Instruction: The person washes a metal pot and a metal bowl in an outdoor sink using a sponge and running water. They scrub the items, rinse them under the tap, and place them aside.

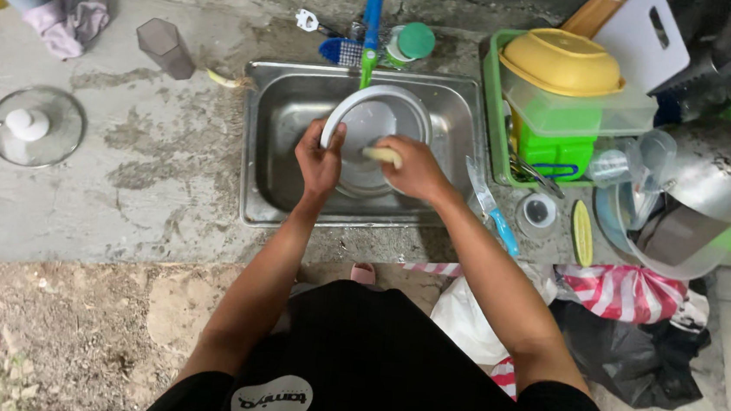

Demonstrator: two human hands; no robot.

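Over a steel sink [278, 103] set in a concrete counter, my left hand [317, 160] grips the left rim of a round grey-white plate [372, 119] tilted up in the basin. My right hand [414, 168] presses a yellowish sponge [382, 155] against the plate's face. A green-tipped blue tap [372, 23] hangs over the plate's top edge.
A glass lid [35, 126] and a grey cup [165, 46] lie on the counter at left. A knife with a blue handle [491, 208] lies by the sink's right rim. A green rack [556, 107] holds yellow and clear containers; steel pots [720, 168] and bags crowd the right.
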